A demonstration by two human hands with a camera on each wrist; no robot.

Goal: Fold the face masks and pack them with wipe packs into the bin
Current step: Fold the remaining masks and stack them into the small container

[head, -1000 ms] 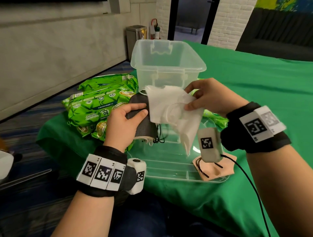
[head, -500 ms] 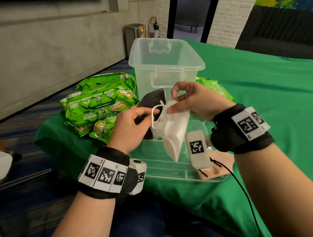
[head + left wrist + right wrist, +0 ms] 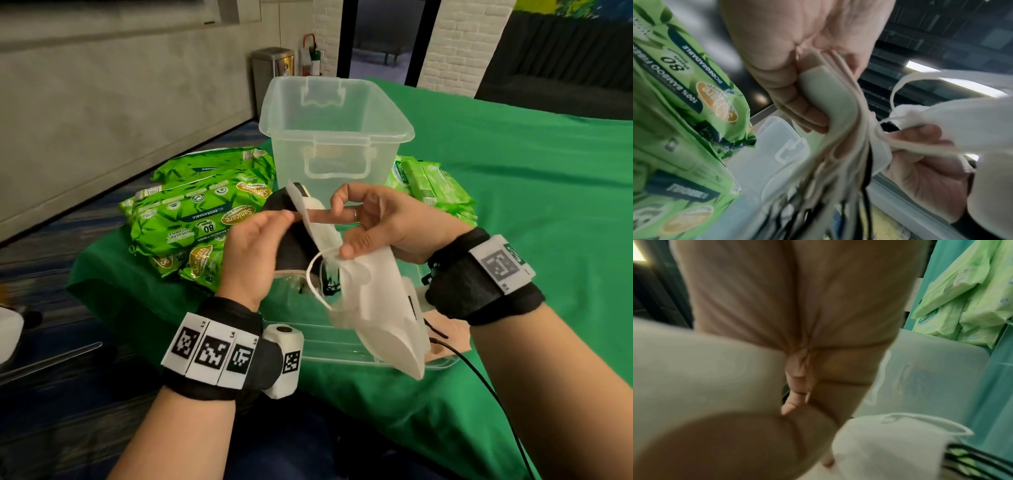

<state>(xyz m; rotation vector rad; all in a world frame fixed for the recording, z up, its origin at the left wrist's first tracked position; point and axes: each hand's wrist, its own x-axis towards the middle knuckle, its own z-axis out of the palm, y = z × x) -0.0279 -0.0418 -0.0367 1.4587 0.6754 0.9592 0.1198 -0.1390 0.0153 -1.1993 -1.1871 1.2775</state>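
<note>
My right hand [image 3: 363, 226] pinches a white face mask [image 3: 383, 318] near its ear loop, and the folded mask hangs down over the clear lid [image 3: 342, 349]. My left hand [image 3: 270, 240] grips a stack of folded masks [image 3: 828, 97], black on the outside [image 3: 291, 246], and its thumb touches the white mask's upper edge. The right hand [image 3: 920, 146] also shows in the left wrist view, holding the white mask [image 3: 972, 116]. The clear plastic bin [image 3: 335, 113] stands just behind both hands. A beige mask [image 3: 448, 335] lies on the lid under my right wrist.
Large green wipe packs [image 3: 202, 212] are piled left of the bin, and smaller light green packs [image 3: 431, 185] lie to its right. The green cloth [image 3: 531, 205] covers the table. The table's left edge drops to the carpeted floor [image 3: 51, 274].
The white mask, spread open a second ago, is now folded in half and hangs from my right hand. Both hands have drawn closer together, with the left still holding the stack.
</note>
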